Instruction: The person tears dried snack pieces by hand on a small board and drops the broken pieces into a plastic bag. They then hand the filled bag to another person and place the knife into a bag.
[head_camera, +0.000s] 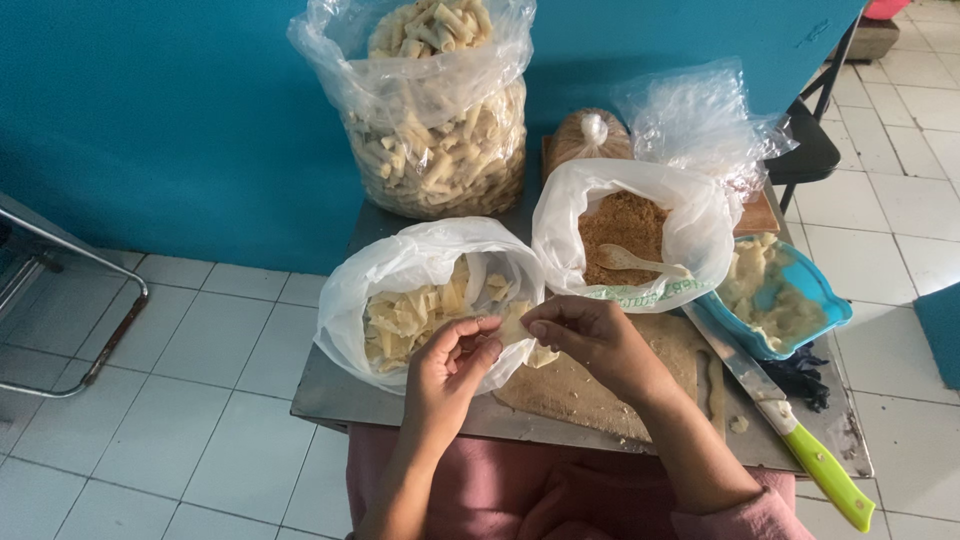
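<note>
At the centre of the frame both hands meet over the near edge of a small table (330, 400), pinching one pale dough sheet (513, 327) between them. The left hand (447, 375) comes up from the lower middle, its fingers closed on the sheet's left edge; the right hand (595, 340) arches over from the right, thumb and forefinger pressed together on its upper right corner. The sheet sits in the gap between the two sets of fingertips, just above a wooden board (590, 390) and right beside the mouth of a white bag (400, 270) of similar pale pieces at centre left. It looks thin, light and limp, likely a bit tacky, and I judge it would tear or crease if pulled hard, so the edges and corners are the sensible places to hold, with a gentle pinch. Just above the right hand is a second bag (690, 235) of brown crumbs with a wooden spoon (635, 262) in it. At right a blue tub (825, 300) holds a pale mash, and a knife (800, 435) with a green handle lies along the table toward the lower right. At upper centre stands a big clear bag (440, 120) of rolled pieces.
</note>
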